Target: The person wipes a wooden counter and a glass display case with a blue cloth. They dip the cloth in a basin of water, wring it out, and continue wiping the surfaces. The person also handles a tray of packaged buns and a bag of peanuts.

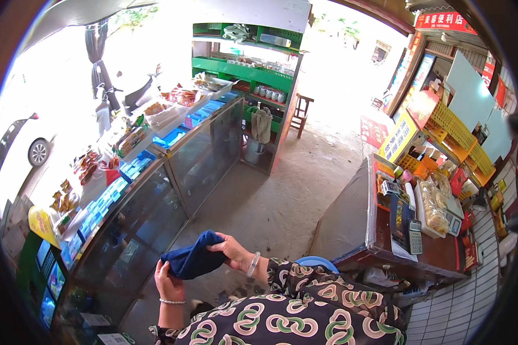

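A dark blue folded cloth (pixel 196 258) is stretched between my two hands, above the concrete floor. My left hand (pixel 168 278) grips its lower left end, the fingertips partly behind the fabric. The upper right part of the cloth is pinched between the thumb and fingers of my right hand (pixel 233 252). A bracelet sits on each wrist, and the patterned dark sleeves reach down over the forearms. Just to the left of the cloth stands a glass display counter (pixel 151 207).
Packaged snacks in white trays (pixel 168 118) line the counter's top. Beyond it stands a green shelf unit (pixel 246 67) beside a wooden stool (pixel 301 114). At right, a desk (pixel 436 254) holds a calculator (pixel 415 237) and a tray of wrapped food (pixel 431 209). A blue basin (pixel 317 262) shows below it.
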Action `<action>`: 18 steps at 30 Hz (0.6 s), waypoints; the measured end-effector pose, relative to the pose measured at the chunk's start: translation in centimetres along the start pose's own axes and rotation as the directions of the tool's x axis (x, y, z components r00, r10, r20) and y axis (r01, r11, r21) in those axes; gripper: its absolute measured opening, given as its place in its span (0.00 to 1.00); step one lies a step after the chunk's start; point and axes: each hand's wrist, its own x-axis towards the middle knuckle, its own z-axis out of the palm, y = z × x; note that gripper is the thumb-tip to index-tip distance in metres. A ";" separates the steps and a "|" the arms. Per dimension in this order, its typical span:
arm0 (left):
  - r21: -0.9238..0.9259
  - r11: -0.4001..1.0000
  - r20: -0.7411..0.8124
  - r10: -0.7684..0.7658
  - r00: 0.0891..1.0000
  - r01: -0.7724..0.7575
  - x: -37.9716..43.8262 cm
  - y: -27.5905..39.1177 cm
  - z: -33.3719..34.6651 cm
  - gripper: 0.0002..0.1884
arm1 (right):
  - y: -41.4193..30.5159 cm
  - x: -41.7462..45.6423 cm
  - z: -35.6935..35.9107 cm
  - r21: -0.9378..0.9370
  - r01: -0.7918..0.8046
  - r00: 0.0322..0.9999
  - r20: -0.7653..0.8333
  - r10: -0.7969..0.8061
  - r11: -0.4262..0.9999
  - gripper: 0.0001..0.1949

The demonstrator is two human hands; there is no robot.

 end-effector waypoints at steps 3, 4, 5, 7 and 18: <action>-0.058 0.995 0.006 -0.077 0.997 0.077 3.4 1.2 -1.8 0.10 | 0.1 2.7 1.0 0.006 0.017 0.985 -0.173 -0.015 1.000 0.27; -0.052 0.995 0.034 -0.085 0.996 0.087 4.4 1.4 -1.7 0.11 | 0.5 4.3 0.9 -0.066 0.062 0.981 -0.181 -0.073 0.996 0.27; -0.046 0.994 0.062 -0.093 0.994 0.096 5.4 1.7 -1.6 0.12 | 0.8 5.5 1.0 -0.139 0.104 0.974 -0.184 -0.129 0.985 0.27; -0.029 0.995 0.077 -0.093 0.993 0.096 7.8 3.2 -1.1 0.16 | -0.8 7.5 3.1 -0.164 0.110 0.982 -0.132 -0.132 0.980 0.29; 0.737 0.084 0.671 0.028 0.741 -0.671 19.4 11.6 -4.3 0.36 | 0.0 18.6 14.5 0.065 -0.033 0.999 0.034 0.031 0.997 0.29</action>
